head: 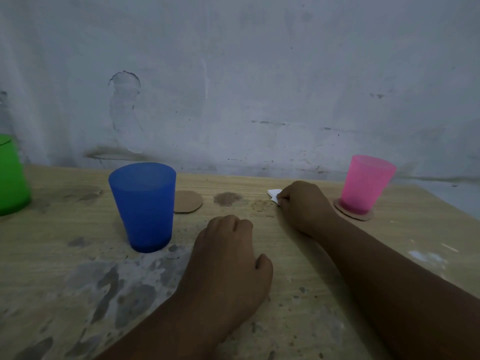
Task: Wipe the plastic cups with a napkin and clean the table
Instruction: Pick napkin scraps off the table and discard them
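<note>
Napkin (274, 195) pinched over a stained table (337, 294)

Taking the person's seat as 6 o'clock, grey blotches (109, 287) mark the wooden top nearest the camera, toward 7 o'clock. Just past them, near the middle, the left hand (228, 255) rests knuckles-up on the wood, its fingers curled under into a fist that holds nothing. A blue cup (142, 206) stands upright at its 10 o'clock, close by but apart from it. Farther on, toward 1 o'clock, the right hand (304, 206) lies on the table and pinches the small white napkin between thumb and fingers, with the paper poking out at the hand's 9 o'clock. A brown smudge (228, 198) and a bare cardboard disc (188, 201) lie beyond the fist toward 12 o'clock. At 2 o'clock a pink cup (366, 184) stands on a second disc (353, 215). A green cup (11, 175) is cut by the frame at 10 o'clock. A scuffed wall (259, 87) closes 12 o'clock.
</note>
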Motion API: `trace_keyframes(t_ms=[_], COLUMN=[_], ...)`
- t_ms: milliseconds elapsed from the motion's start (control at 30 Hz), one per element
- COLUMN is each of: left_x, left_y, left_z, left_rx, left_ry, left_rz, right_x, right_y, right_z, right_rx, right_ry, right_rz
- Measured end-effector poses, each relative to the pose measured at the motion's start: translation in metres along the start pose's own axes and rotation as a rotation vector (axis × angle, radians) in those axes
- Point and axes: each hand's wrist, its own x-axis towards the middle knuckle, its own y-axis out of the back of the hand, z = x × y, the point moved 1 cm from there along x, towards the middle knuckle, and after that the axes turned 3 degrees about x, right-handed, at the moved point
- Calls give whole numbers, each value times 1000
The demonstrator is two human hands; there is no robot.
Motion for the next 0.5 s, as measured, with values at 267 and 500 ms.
trace_keyframes(t_ms=[267, 500], left_x=[2, 2], left_y=[-3, -1], left_z=[-1, 2], left_rx=[46, 77], left_ry=[74, 88], left_rz=[-49, -96], right_x=[4, 6], right_y=[-6, -2], right_z=[-4, -7], right_rx=[173, 287], right_ry=[55, 178], right_rz=[66, -10])
